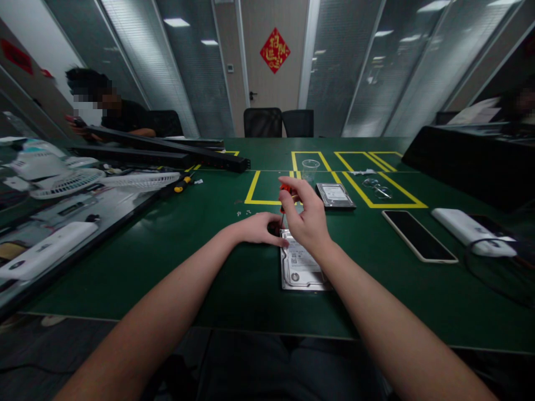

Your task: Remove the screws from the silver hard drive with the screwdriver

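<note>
A silver hard drive [307, 273] lies label up on the green table in front of me. My right hand [307, 214] is closed around the red and black handle of a screwdriver [286, 189]. Its thin shaft points down, upright, to the drive's far left corner. That same corner is held by my left hand [261, 228], the thumb on the drive's edge and the fingers curved round the far side. My right hand and forearm hide the drive's right part. Several tiny screws [243, 213] lie beyond my left hand.
Behind my right hand are a second hard drive [335, 195] and a clear plastic cup [310, 170]. A phone [419, 236] and a white power bank [472, 231] lie right. At left are a yellow-black screwdriver [183, 184], a white fan [62, 167] and black bars [175, 147]. A person [121, 111] sits far left.
</note>
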The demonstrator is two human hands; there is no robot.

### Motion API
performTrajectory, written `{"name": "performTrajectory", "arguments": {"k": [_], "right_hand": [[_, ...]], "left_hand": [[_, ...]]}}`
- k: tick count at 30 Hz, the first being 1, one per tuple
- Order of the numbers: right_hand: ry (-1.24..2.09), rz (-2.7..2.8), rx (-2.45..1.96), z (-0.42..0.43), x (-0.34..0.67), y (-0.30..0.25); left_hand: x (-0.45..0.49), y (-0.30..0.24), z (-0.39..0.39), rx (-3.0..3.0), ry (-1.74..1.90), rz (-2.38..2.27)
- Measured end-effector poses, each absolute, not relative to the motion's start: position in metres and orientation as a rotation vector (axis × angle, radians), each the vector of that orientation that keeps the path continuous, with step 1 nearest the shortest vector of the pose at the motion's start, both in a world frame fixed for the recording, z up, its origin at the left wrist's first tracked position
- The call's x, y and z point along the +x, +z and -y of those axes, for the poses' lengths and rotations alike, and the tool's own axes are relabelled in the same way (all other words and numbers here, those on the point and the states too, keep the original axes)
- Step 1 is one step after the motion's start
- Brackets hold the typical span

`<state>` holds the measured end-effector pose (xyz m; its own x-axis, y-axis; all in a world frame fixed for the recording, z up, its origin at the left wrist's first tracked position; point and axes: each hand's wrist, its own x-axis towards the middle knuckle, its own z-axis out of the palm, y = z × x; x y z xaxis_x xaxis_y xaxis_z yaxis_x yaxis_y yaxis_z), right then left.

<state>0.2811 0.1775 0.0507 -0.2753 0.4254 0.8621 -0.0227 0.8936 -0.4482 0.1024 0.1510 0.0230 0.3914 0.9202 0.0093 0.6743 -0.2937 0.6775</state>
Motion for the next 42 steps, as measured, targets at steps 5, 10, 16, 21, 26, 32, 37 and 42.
{"name": "performTrajectory", "arguments": {"k": [5, 10, 16, 21, 26, 32, 37, 42], "right_hand": [[0.446, 1.810, -0.272, -0.1769, 0.2826, 0.0512], [0.429, 1.811, -0.270, -0.1783, 0.2825, 0.0512], [0.400, 1.805, -0.283, -0.1787, 0.2817, 0.0513], [0.405, 1.805, -0.293, -0.1779, 0.2816, 0.0524], [0.401, 1.804, -0.288, -0.1788, 0.2810, 0.0515], [0.424, 1.813, -0.308, -0.1788, 0.2811, 0.0496], [0.480, 1.802, -0.312, -0.1797, 0.2798, 0.0475], [0.515, 1.801, -0.312, -0.1809, 0.2793, 0.0460]], "left_hand": [[0.1035, 0.0249, -0.1503, 2.052, 0.559, -1.340], [0.1036, 0.0245, -0.1506, 2.058, 0.562, -1.346], [0.1031, 0.0234, -0.1508, 2.050, 0.578, -1.332], [0.1032, 0.0231, -0.1510, 2.050, 0.573, -1.333], [0.1033, 0.0240, -0.1505, 2.047, 0.562, -1.348], [0.1027, 0.0236, -0.1505, 2.054, 0.539, -1.352], [0.1030, 0.0252, -0.1495, 2.051, 0.514, -1.368], [0.1033, 0.0254, -0.1492, 2.059, 0.509, -1.369]]}}
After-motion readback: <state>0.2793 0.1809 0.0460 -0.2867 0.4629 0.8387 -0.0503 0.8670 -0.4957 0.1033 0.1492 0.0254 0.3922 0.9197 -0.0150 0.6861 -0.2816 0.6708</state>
